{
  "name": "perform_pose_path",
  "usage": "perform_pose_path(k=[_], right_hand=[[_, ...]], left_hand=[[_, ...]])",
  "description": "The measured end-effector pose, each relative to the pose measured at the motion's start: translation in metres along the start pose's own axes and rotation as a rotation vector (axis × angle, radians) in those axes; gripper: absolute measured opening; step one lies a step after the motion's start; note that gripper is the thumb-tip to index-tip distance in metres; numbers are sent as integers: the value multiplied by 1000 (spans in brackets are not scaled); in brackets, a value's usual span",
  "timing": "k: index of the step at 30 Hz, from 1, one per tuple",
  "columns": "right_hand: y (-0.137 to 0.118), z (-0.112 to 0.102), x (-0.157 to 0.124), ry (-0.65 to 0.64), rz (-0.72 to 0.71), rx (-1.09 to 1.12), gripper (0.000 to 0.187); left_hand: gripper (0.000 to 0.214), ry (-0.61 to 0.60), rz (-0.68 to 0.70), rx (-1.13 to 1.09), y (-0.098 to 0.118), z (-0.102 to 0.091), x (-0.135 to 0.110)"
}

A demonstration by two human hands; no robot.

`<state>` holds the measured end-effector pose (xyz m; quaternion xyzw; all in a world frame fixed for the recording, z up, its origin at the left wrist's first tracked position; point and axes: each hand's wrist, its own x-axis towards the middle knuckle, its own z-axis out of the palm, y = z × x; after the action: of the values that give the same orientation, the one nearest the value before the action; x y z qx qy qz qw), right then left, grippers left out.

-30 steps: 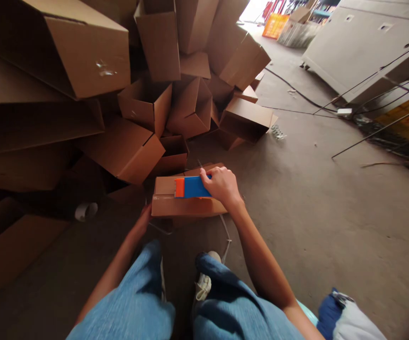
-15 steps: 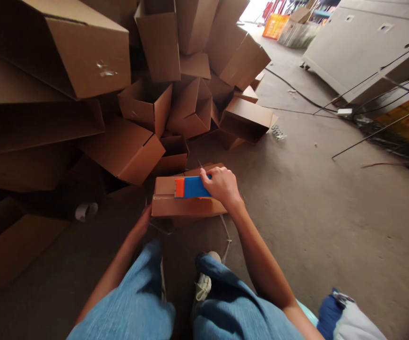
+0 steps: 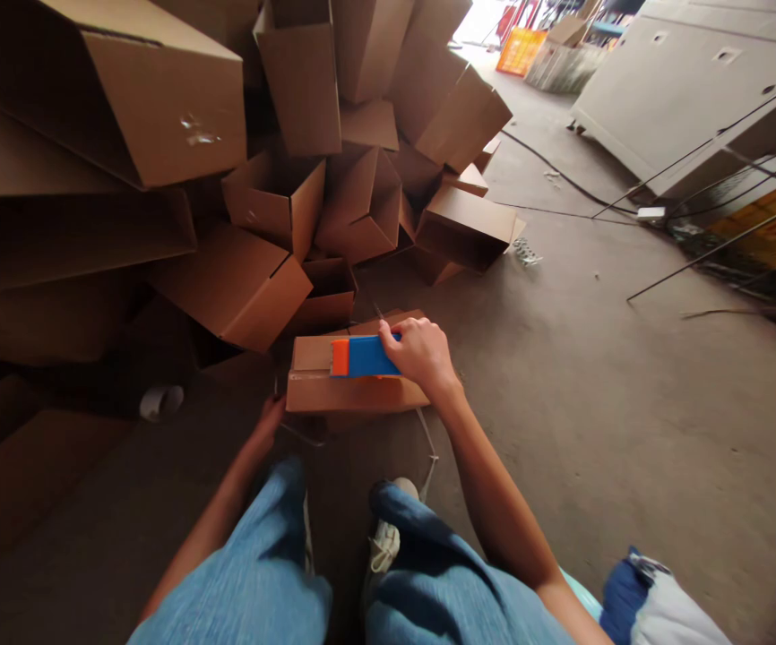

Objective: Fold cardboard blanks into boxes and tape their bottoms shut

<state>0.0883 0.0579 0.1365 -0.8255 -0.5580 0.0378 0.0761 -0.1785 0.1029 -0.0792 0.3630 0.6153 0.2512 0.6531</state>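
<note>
A flat cardboard carton [image 3: 354, 394] lies in front of my feet, on top of more cardboard. My right hand [image 3: 421, 349] is wrapped round the right part of a blue and orange tape dispenser [image 3: 367, 356], which rests along the carton's top with its orange end facing left. My left hand [image 3: 271, 417] is low at the carton's left end; its fingers are in shadow and partly hidden. A thin pale strap [image 3: 304, 436] runs near that hand, and a knotted length of pale strap [image 3: 430, 448] trails from the carton's right side.
Open cardboard boxes [image 3: 361, 210] are heaped ahead and to the left. A white roll [image 3: 161, 403] lies on the floor at left. To the right stand a pale cabinet [image 3: 670, 90], cables and a thin rod [image 3: 717, 255]. A blue and white bundle [image 3: 657, 596] lies at lower right.
My left hand has shifted slightly left and down from the carton's end. My right hand and the tape dispenser stay where they were on the carton.
</note>
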Motion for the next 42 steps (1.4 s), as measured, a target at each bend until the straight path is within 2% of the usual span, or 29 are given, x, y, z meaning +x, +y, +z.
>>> perform_pose_path(k=[3,7,11,14,18,21,24,29,37,42], right_hand=[[0,0,0,-3,-1,6,48],[0,0,0,-8,-2,10,48],[0,0,-1,-3,-2,0,49],[0,-1,-2,-3,2,3,48],[-1,-1,-1,-6,4,1,47],[-1,-1,-2,-4,1,3,47],[-1,0,-2,2,0,9,47],[-1,0,-2,-1,-2,10,47],[0,3,-3,28,-10,16,47],[-1,3,-3,27,-3,14,48]], left_hand=[[26,99,33,-6,11,0,-1],[30,169,122,-67,41,0,-5],[38,118,180,-140,68,7,-19],[50,53,185,-145,77,21,-29],[63,-43,195,-113,80,38,-34],[65,-14,183,-46,80,43,-32],[63,37,179,19,79,42,-31],[62,53,181,52,77,43,-31],[62,38,189,68,82,44,-31],[65,-38,141,43,80,35,-33]])
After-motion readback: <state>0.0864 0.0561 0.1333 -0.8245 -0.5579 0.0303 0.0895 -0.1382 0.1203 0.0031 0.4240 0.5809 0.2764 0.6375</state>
